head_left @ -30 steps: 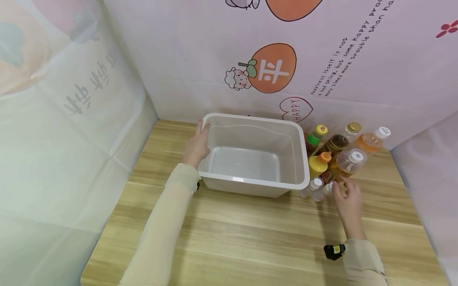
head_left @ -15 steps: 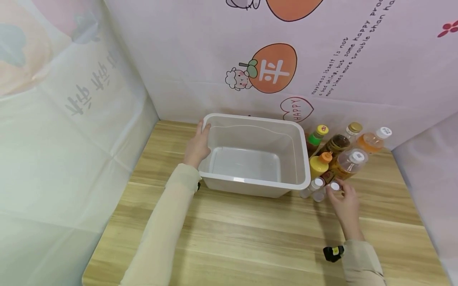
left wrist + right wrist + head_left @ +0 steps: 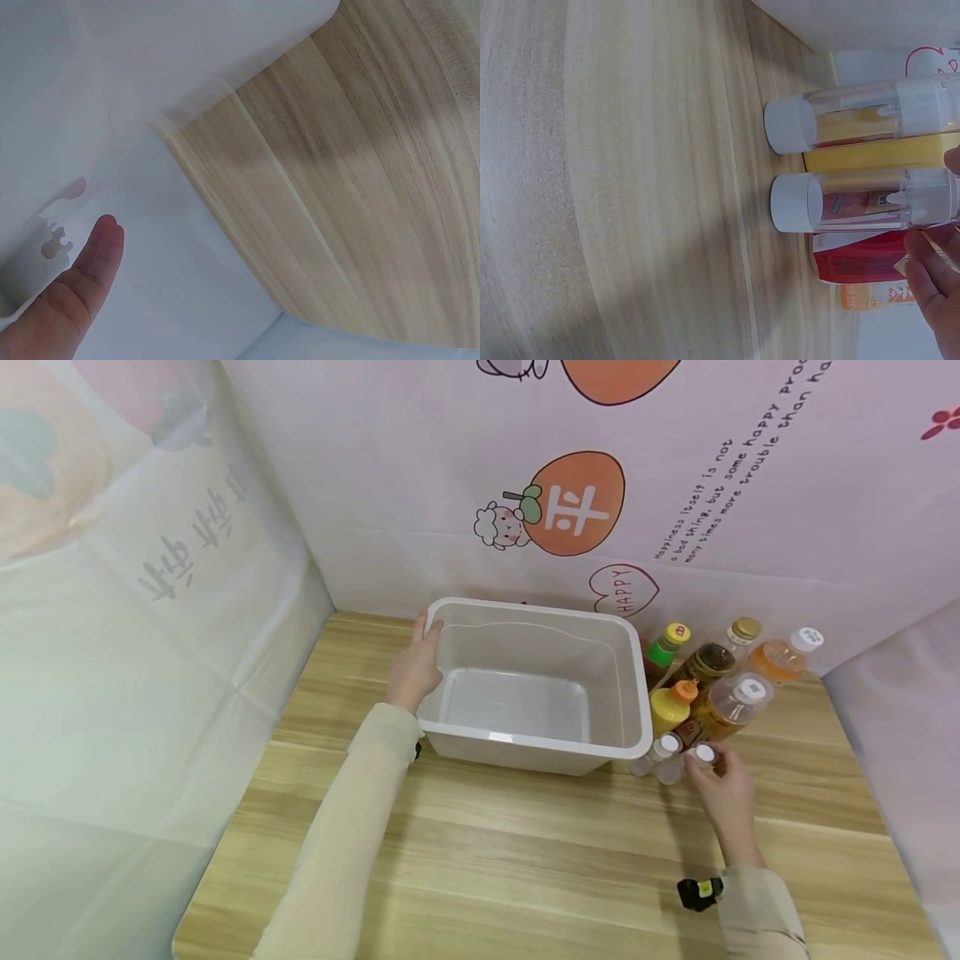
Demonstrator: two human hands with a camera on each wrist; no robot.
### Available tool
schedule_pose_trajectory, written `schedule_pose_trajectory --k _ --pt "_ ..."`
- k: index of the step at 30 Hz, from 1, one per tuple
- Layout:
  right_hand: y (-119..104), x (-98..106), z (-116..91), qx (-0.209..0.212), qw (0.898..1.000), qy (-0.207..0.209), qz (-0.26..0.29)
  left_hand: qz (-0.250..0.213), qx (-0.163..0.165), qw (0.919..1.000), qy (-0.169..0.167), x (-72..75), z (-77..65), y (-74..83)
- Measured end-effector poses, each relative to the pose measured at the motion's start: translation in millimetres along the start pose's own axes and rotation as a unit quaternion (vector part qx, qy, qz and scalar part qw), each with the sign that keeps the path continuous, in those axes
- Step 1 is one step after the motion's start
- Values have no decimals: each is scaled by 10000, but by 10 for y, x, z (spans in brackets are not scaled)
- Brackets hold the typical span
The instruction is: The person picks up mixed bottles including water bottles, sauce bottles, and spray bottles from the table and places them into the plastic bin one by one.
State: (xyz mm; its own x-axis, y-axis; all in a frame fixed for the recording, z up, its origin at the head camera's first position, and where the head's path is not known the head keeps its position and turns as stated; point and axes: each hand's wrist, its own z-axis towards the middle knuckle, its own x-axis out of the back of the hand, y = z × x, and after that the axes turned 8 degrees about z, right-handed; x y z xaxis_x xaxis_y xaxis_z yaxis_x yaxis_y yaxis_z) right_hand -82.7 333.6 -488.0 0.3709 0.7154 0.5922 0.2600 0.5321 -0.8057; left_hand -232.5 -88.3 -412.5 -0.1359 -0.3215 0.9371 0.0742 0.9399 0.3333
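A pale grey plastic bin (image 3: 517,757) stands at the back of the wooden table. My left hand (image 3: 414,673) holds its left rim, with fingers on both sides; in the left wrist view, straight fingers (image 3: 94,262) lie along a pale wall. My right hand (image 3: 729,793) pinches the upper end of a small clear bottle (image 3: 862,201) with a white cap (image 3: 703,753) and white base, still upright on the table. A matching clear bottle (image 3: 859,120) stands beside it, closer to the bin.
Behind the small bottles crowd a yellow squeeze bottle (image 3: 667,710), a green-necked bottle (image 3: 660,652), a dark gold-capped bottle (image 3: 708,662) and two white-capped drink bottles, one amber (image 3: 735,702), one orange (image 3: 780,658). Printed sheets (image 3: 420,485) enclose the table (image 3: 525,860).
My right hand has moved slightly left and its thumb and fingers have closed around the top of the small clear bottle. The left hand and the bin have stayed put.
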Motion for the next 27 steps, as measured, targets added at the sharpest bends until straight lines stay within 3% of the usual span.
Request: schedule_pose_trajectory --k 9,27 --pt "-61 57 -5 -244 9996 106 -60 3 21 10000 -51 4 -5 -13" --pt "-556 389 -26 -244 9964 812 9 -57 -14 10000 -27 12 -1 -8"
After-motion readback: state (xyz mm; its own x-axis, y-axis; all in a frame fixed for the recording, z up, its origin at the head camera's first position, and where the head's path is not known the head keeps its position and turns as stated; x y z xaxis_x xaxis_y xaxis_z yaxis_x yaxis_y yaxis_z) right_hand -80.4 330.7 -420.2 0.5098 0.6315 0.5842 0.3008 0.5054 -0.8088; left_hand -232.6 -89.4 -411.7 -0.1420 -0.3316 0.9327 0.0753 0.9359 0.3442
